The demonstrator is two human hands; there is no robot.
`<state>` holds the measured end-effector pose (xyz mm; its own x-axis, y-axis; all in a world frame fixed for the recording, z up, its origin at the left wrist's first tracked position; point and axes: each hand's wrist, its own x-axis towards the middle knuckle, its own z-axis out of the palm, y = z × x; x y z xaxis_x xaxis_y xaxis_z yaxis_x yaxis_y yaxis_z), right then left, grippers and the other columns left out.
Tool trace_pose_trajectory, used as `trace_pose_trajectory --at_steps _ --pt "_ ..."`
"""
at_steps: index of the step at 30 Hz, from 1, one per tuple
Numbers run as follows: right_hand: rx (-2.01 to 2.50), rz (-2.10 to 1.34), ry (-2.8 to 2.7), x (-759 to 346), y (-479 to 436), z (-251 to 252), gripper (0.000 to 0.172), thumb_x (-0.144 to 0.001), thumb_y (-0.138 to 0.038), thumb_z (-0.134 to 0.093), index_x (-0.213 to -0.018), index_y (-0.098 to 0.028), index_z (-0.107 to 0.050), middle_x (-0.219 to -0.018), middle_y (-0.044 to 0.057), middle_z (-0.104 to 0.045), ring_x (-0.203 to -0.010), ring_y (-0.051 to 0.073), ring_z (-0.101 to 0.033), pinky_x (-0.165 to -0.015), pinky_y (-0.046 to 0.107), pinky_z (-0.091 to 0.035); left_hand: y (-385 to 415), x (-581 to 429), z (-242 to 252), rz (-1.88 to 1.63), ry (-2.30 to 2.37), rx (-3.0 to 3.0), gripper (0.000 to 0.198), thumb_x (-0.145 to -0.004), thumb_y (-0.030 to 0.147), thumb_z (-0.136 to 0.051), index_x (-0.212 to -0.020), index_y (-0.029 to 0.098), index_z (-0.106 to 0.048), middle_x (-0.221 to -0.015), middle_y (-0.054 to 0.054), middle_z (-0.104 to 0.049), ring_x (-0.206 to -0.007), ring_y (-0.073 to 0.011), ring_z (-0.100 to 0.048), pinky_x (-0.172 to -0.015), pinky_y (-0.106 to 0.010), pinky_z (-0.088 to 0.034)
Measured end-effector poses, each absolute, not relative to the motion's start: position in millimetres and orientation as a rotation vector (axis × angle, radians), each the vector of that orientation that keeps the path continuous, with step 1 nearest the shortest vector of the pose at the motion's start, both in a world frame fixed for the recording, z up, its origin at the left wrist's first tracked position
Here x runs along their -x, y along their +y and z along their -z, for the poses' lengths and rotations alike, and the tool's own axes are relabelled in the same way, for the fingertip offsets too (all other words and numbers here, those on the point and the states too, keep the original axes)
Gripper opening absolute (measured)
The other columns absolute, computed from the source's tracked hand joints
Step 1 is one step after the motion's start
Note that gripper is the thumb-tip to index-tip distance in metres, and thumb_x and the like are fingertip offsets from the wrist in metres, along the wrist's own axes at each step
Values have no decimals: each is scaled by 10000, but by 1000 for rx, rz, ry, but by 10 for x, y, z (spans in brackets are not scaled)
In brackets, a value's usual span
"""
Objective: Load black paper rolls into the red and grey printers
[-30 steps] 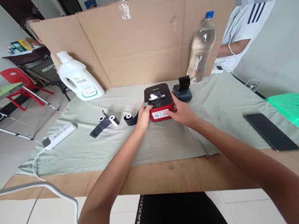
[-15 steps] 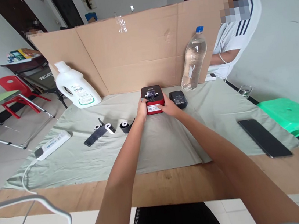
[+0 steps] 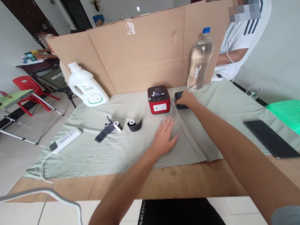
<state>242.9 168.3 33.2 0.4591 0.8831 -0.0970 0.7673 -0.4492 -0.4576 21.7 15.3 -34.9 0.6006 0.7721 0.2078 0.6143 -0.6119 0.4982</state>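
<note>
A small red and black label printer (image 3: 159, 99) stands on the grey-green cloth (image 3: 94, 150), near the cardboard screen. My left hand (image 3: 164, 135) lies flat and open on the cloth in front of the printer, touching nothing else. My right hand (image 3: 187, 99) is closed over a dark blue-black printer (image 3: 178, 98) just right of the red one. Two small paper rolls (image 3: 116, 125) with black strips lie to the left, and a third roll (image 3: 134, 123) sits closer to the red printer.
A white detergent jug (image 3: 87, 86) and a clear water bottle (image 3: 199, 61) stand against the cardboard screen (image 3: 141, 50). A power strip (image 3: 65, 139) lies at left, a black phone (image 3: 271, 138) at right. Another person in a white shirt (image 3: 242, 36) stands behind the screen.
Both hands let go of the red printer, now set farther back. My left hand came back to rest flat on the cloth; my right hand moved right onto the dark printer.
</note>
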Motion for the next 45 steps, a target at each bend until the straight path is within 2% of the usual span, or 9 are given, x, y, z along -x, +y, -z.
trace_pose_trajectory --at_steps 3,11,18,24,28,31,33,38,45 --pt "2434 -438 -1401 -2356 1551 -360 1032 -685 -466 -867 -1516 -100 -378 -1475 323 -457 -1300 459 -551 -964 532 -519 213 -160 379 -623 1109 -2360 719 -973 393 -508 -1625 183 -291 -1726 -110 -246 -1622 -275 -203 -1340 -530 -168" --pt "2340 -361 -1685 -1908 106 -462 1051 -732 -547 -758 -1560 -131 -264 -1351 238 -508 -1175 423 -620 -950 492 -500 321 -52 340 -862 1290 -1815 521 -1014 376 -463 -1490 179 -539 -1466 -104 -638 -1400 -255 -578 -1240 -440 -411" --pt "2264 -450 -1680 -1155 -546 -414 1049 -696 -422 -767 -1592 -188 -275 -1313 254 -502 -1154 476 -563 -848 576 -514 203 123 203 -783 1314 -1892 464 -1045 353 -352 -1395 270 -645 -1485 -31 -623 -1508 -238 -457 -1332 -550 -85" --pt "1931 -499 -1436 -979 -467 9 1092 -615 -378 -829 -1579 -283 -324 -1341 299 -475 -1257 583 -457 -884 784 -417 209 258 245 -695 1320 -1917 535 -1031 339 -272 -1468 285 -575 -1522 -28 -588 -1501 -215 -462 -1317 -574 -23" --pt "2014 -655 -1440 -1062 -519 22 1152 -631 -531 -831 -1609 -217 -310 -1405 332 -436 -1284 609 -444 -897 777 -426 250 306 235 -606 1296 -1932 585 -987 279 -270 -1510 295 -533 -1447 -18 -658 -1454 -217 -516 -1317 -579 -7" --pt "1952 -808 -1471 -1311 -466 -104 1135 -681 -726 -755 -1609 -226 -333 -1466 292 -438 -1290 548 -503 -971 705 -443 260 373 220 -553 1230 -1920 618 -963 281 -299 -1557 316 -465 -1535 -1 -575 -1511 -218 -447 -1322 -569 17" --pt "1846 -814 -1475 -1491 -333 -141 1009 -764 -767 -658 -1579 -237 -388 -1492 248 -459 -1337 473 -504 -1039 636 -444 269 416 218 -525 1178 -1918 646 -938 282 -351 -1578 336 -424 -1586 15 -507 -1552 -214 -384 -1322 -565 48" --pt "1669 -779 -1343 -1596 1 83 662 -926 -629 -481 -1422 -194 -546 -1418 184 -574 -1293 301 -569 -1139 497 -418 316 467 234 -483 1110 -1903 712 -884 247 -421 -1588 352 -391 -1578 43 -512 -1571 -191 -346 -1319 -556 97" --pt "1531 -765 -1163 -1455 -109 318 597 -982 -594 -359 -1398 -209 -545 -1493 143 -552 -1392 253 -499 -1211 453 -341 378 500 277 -512 1046 -1859 817 -845 192 -498 -1627 326 -304 -1532 -1 -575 -1508 -220 -458 -1322 -564 58"
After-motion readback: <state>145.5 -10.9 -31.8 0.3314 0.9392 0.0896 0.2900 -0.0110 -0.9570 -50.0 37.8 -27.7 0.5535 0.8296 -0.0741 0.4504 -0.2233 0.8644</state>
